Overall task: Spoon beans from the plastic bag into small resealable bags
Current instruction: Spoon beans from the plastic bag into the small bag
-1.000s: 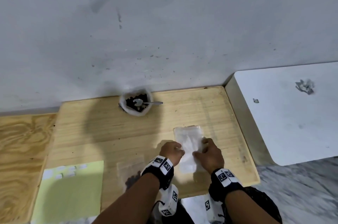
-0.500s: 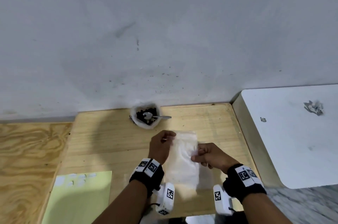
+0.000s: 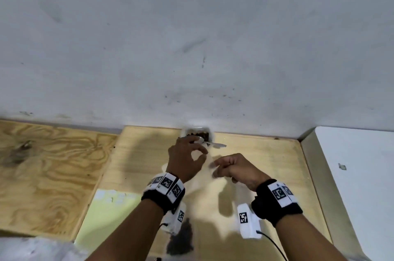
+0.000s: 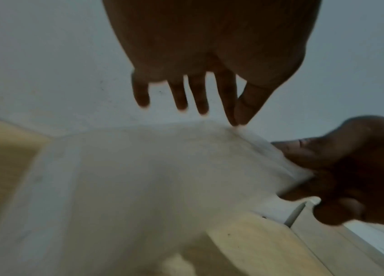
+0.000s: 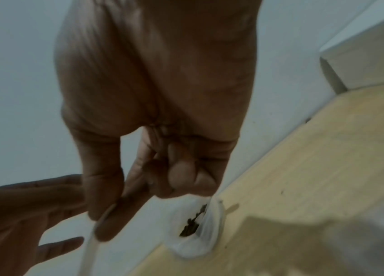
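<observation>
wooden table (image 3: 266, 167): bean bag (image 3: 197, 133), yellow sheet (image 3: 110, 218).

Table (image 3: 255, 171): pale yellow wood, fine straight grain. Adjoining plywood board (image 3: 49, 171): swirling brown grain. Wall (image 3: 191, 37): grey-white, dark specks. Small resealable bag (image 4: 162, 168): translucent white. Beans (image 5: 189, 226): dark brown. Wristbands (image 3: 164, 192): black, with black-and-white square markers.

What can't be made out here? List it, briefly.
Head and left wrist views: motion blur hides whether the small bag is open at its mouth.
Head view: the left hand partly covers the spoon bowl.
Right wrist view: the right hand hides most beans in the plastic bag.
</observation>
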